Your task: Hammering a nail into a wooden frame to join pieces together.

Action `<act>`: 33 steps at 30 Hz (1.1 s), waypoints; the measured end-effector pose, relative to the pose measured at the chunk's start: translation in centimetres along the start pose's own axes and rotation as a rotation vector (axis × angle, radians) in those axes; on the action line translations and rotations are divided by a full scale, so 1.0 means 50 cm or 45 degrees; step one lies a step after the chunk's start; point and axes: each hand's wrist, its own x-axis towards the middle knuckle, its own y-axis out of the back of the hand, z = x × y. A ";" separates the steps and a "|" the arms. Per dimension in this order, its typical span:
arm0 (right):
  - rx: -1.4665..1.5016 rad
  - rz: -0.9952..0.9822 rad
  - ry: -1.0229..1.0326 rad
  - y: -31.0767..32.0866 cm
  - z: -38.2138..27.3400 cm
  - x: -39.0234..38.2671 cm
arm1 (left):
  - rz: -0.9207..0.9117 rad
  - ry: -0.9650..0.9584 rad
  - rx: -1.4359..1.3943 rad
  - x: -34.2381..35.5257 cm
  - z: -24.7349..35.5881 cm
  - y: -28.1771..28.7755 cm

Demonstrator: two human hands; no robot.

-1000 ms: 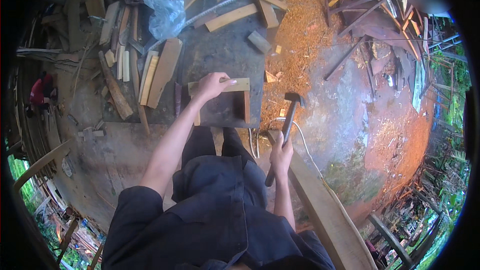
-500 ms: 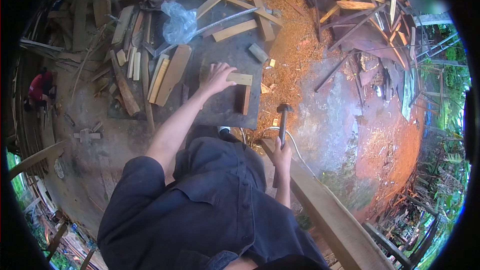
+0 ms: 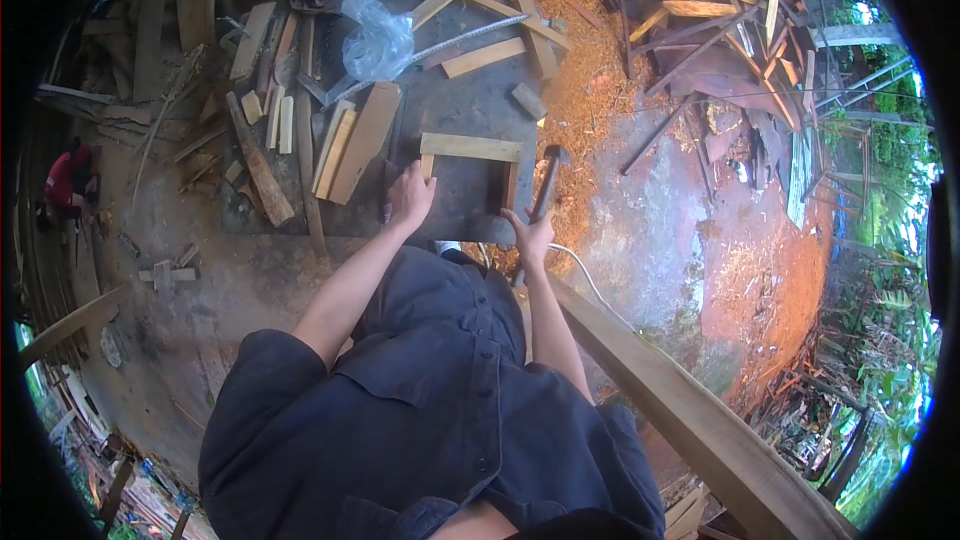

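A three-piece wooden frame [image 3: 470, 147] rests on the dark tabletop [image 3: 455, 208], its crosspiece on the far side and two short legs pointing toward me. My left hand [image 3: 410, 198] is closed round the near end of the left leg. In my right hand [image 3: 533, 237] is a hammer [image 3: 547, 185], held by its handle with the head up and away from me. The fingers of that same hand lie against the near end of the darker right leg [image 3: 510, 183]; whether they grip it is hard to see.
Boards [image 3: 365, 145] lie left of the frame, with a clear plastic bag [image 3: 378, 40] and a metal bar behind. A small offcut [image 3: 528, 100] sits near the table's right edge. A long beam [image 3: 690, 405] slants by my right side. Beyond are sawdust, scrap wood and a person in red [image 3: 70, 180].
My left hand has moved from the crosspiece down to the left leg. The frame now shows both legs. My right hand has brought the hammer in beside the right leg.
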 end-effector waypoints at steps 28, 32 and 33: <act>-0.234 -0.170 0.200 -0.082 -0.011 0.050 | 0.088 0.093 0.098 -0.001 -0.026 0.008; 0.157 -0.301 0.143 -0.040 0.016 0.086 | 0.032 0.138 0.086 -0.013 -0.005 0.020; 0.153 -0.361 0.136 -0.019 0.027 0.093 | 0.033 0.122 0.158 -0.020 -0.003 0.018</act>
